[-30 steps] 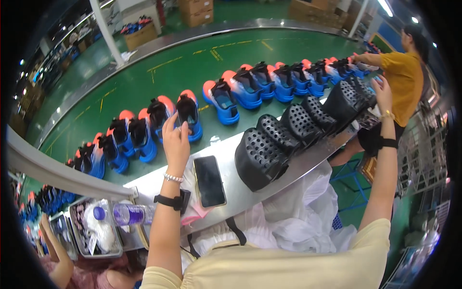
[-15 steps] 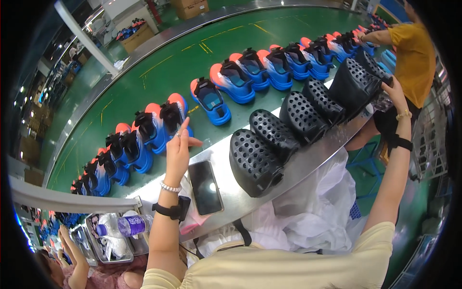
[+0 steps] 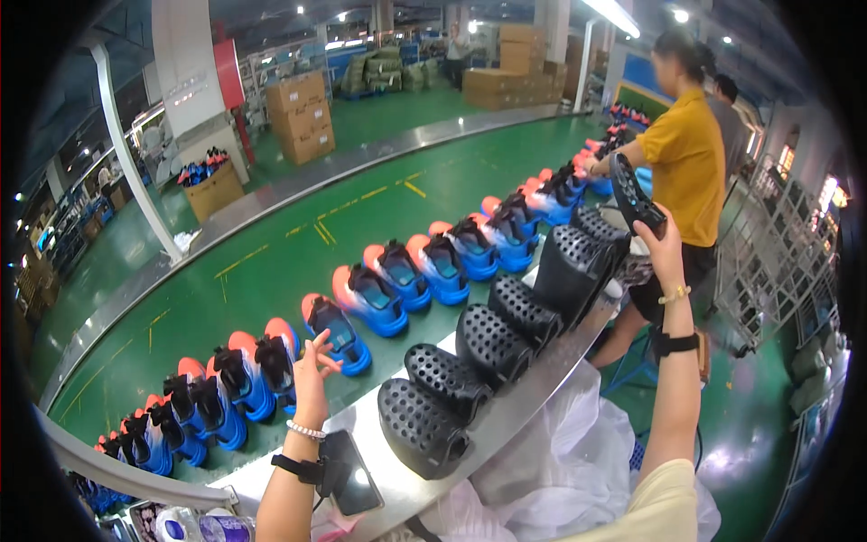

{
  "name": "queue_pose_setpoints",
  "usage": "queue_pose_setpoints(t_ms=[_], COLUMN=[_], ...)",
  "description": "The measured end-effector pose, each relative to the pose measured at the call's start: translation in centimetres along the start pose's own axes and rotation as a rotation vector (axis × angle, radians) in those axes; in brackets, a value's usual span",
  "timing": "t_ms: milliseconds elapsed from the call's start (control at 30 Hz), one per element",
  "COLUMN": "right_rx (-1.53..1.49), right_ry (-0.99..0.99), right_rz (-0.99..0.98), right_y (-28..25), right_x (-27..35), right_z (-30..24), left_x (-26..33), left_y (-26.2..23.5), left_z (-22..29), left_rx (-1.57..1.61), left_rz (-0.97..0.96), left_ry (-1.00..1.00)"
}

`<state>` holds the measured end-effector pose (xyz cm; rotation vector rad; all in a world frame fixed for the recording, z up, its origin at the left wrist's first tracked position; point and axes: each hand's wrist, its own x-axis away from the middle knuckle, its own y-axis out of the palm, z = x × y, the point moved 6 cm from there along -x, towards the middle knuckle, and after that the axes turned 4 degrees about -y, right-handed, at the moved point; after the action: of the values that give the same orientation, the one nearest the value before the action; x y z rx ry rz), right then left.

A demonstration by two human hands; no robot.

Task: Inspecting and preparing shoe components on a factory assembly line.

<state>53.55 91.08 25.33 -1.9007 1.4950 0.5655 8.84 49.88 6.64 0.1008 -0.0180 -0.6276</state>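
So the black clog is up in the air past the far end of the clog row, with the right hand clamped on its heel end. Left hand's just hanging there, fingers loosely apart, right by the blue-and-orange sneakers, and a phone lies on the metal ledge near that wrist.

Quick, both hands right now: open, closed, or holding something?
Left hand: open, holding nothing visible, near a blue-and-orange shoe.
Right hand: closed on a black perforated clog.
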Motion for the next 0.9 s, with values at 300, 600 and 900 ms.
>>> queue_pose_setpoints(t_ms=[300, 600, 900], right_rx=[-0.072, -0.115, 0.497], right_ry=[-0.041, -0.001, -0.266], right_rz=[-0.137, -0.372, -0.962], right_y=[-0.3, 4.6, 30.1], right_x=[3.0, 7.5, 15.3], right_z=[-15.6, -25.5, -26.4], left_x=[-2.1, -0.6, 3.3], left_y=[2.2, 0.5, -3.3], left_z=[1.1, -0.5, -1.2], left_rx=[-0.477, -1.233, -0.950], left_rz=[0.090, 0.022, 0.123], left_ry=[0.168, 0.289, 0.227])
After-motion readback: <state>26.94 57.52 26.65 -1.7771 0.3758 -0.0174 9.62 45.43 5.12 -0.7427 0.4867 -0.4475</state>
